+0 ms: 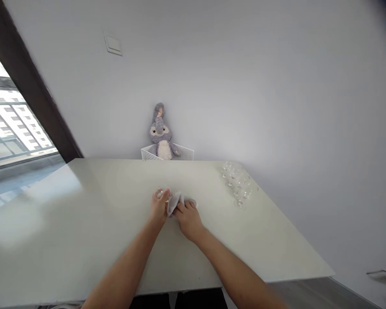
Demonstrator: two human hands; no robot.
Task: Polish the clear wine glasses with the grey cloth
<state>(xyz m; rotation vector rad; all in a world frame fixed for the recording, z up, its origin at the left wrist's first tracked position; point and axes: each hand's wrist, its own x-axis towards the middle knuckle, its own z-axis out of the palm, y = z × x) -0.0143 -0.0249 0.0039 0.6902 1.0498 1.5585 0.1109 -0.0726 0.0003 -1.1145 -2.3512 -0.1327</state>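
Over the middle of the white table (116,240), my left hand (159,206) is closed around a clear glass (161,194), whose bowl shows above the fingers. My right hand (189,219) grips a light grey cloth (176,201), fingers bunched into it. The cloth touches or lies right beside the glass; its exact contact is hidden by the fingers. On the right part of the table, several clear stemmed glasses (238,178) stand grouped in a slanting row, well away from both hands.
A grey plush toy (161,133) sits in a white perforated basket (186,154) at the table's far edge, against the wall (244,86). A light switch (113,45) is on that wall. At left, a dark frame (35,77) borders a window with a railing.
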